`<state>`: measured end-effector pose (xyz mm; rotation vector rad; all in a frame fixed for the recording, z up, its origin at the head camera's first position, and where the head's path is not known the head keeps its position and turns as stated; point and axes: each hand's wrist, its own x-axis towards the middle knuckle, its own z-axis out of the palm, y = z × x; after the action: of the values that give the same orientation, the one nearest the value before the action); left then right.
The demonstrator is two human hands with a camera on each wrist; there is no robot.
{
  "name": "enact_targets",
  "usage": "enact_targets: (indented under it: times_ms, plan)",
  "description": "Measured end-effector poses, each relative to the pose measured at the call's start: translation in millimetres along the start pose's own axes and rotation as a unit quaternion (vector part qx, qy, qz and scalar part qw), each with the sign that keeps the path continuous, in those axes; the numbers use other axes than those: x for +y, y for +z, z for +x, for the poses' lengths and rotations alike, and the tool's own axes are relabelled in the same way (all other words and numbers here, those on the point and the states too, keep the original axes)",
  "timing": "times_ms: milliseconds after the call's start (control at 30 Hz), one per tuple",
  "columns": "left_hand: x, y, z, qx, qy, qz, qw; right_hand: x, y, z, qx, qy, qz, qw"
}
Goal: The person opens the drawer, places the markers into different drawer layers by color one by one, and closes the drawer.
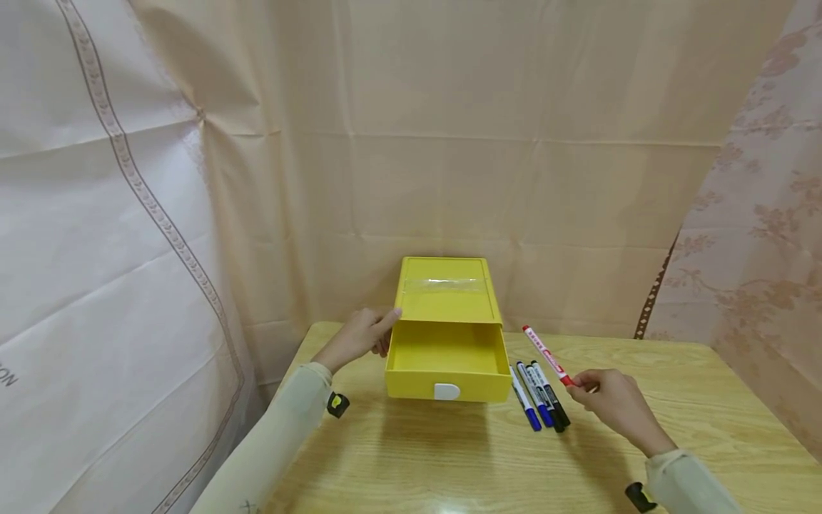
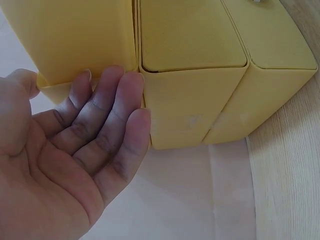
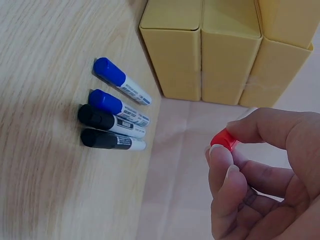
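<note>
Where the right hand (image 1: pixel 613 403) pinches, the red marker (image 1: pixel 546 355) is hidden.

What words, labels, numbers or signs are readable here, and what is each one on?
"ON": on the white curtain, at the picture's left edge.
Red marker in the right hand: print too small to read.
Blue-capped markers and black-capped markers: labels too small and blurred.
Left sleeve: a dark mark, unreadable.

Creased beige cloth (image 1: pixel 449 157): back | floral cloth (image 1: pixel 764 228): right | white cloth (image 1: pixel 83 300): left | wood-grain table (image 1: pixel 693 392)
</note>
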<state>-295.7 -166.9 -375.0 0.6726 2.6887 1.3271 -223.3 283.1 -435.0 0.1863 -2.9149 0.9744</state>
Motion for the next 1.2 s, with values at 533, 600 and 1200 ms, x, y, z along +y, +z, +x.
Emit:
enact_targets:
  times_ms: [533, 600, 1200]
  plan:
    - [3.6, -3.2, 0.3, 0.001, 0.013, 0.041, 0.9991, -7, -5, -1.5, 0.013, -0.013, 0.009, 0.9998]
    - [3.3, -3.3, 0.0, 0.002, 0.010, 0.045, 0.9989, -7, -5, -1.8, 0.016, -0.018, 0.011, 0.9996]
    - [2.4, -4.0, 4.3, -0.002, 0.024, 0.063, 0.9977, -13, -9, -4.1, 0.014, -0.021, 0.021, 0.9995]
